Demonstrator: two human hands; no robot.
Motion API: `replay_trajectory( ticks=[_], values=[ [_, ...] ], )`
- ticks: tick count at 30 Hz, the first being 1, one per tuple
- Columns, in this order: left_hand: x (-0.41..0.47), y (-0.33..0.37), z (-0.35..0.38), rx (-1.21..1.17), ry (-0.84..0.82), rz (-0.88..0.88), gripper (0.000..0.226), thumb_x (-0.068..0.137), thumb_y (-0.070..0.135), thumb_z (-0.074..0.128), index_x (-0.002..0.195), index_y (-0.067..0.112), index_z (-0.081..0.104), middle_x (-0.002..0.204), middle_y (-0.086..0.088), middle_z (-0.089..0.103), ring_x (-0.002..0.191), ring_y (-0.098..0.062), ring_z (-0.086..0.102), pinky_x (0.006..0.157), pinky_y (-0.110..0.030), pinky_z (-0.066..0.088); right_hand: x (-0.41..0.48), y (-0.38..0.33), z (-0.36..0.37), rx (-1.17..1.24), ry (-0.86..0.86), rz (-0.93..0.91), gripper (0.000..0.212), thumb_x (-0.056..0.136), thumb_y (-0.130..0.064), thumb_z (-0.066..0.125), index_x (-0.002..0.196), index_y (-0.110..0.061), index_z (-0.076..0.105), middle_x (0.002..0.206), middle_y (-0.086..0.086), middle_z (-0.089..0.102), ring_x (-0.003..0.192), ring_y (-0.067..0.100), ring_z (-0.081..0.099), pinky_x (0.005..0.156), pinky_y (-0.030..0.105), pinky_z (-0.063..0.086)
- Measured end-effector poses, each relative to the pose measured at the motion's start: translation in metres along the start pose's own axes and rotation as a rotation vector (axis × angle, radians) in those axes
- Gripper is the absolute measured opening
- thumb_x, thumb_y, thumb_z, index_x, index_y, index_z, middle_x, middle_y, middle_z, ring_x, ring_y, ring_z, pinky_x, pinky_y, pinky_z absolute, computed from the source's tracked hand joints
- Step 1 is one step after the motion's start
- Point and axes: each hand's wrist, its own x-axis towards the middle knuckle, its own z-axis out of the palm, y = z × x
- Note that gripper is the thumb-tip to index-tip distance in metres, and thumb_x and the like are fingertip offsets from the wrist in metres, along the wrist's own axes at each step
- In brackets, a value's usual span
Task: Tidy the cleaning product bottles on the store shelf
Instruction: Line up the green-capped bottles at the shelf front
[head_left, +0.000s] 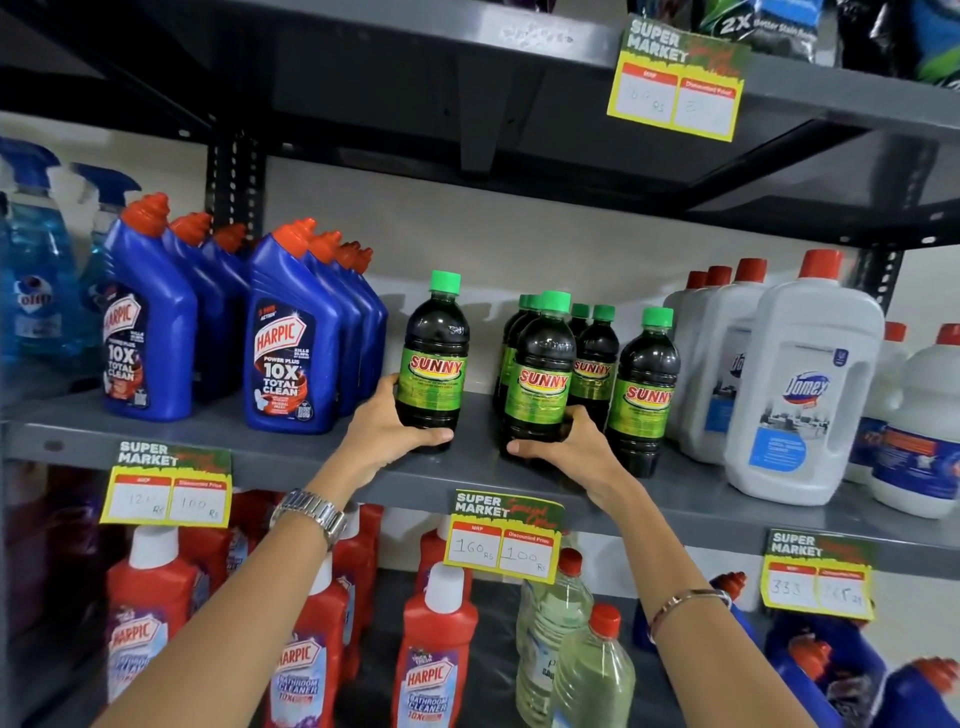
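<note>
Both bare forearms reach up to the grey metal shelf (291, 457); left hand (384, 431) and right hand (571, 447) each grip a dark green-capped Sunny bottle (434, 358) (540, 374) near its front edge.

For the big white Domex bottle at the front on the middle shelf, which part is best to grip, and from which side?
Probably the moulded handle on the right edge of the Domex bottle, approached from the front right. The bottle stands upright at the shelf edge with the handle slot showing beside the label, and its body looks too wide for one hand.
</note>
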Motion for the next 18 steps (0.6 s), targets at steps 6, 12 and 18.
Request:
replay_trajectory(
  ticks=[6,12,18],
  values=[
    [0.0034,-0.0048,0.0009,0.012,0.005,0.001,0.091,0.066,0.022,0.083,0.139,0.017,0.030,0.137,-0.005,0.048,0.124,-0.021,0.044,0.099,-0.030,0.033,0.0002,0.0009,0.0028,-0.031,0.008,-0.008,0.081,0.065,-0.029,0.083,0.128,-0.011,0.036,0.110,-0.001,0.054,0.101,0.015,0.051,0.084,0.025,0.039],
    [0.0039,-0.0045,0.0018,0.013,0.001,-0.005,0.091,0.066,0.022,0.083,0.139,0.017,0.029,0.136,-0.006,0.050,0.124,-0.023,0.045,0.102,-0.035,0.034,0.0022,0.0021,0.0007,-0.009,0.008,0.030,0.084,0.062,-0.028,0.084,0.128,-0.011,0.035,0.114,0.002,0.056,0.102,0.017,0.052,0.085,0.026,0.040],
    [-0.0006,-0.0027,-0.0023,0.052,-0.020,0.031,0.118,0.064,0.026,0.084,0.148,0.013,0.002,0.153,-0.011,0.024,0.138,-0.025,0.026,0.113,-0.042,0.025,-0.0006,0.0005,-0.0009,-0.013,-0.023,0.068,0.092,0.061,-0.029,0.085,0.132,-0.010,0.031,0.123,0.004,0.056,0.106,0.018,0.052,0.088,0.027,0.040]
  ],
)
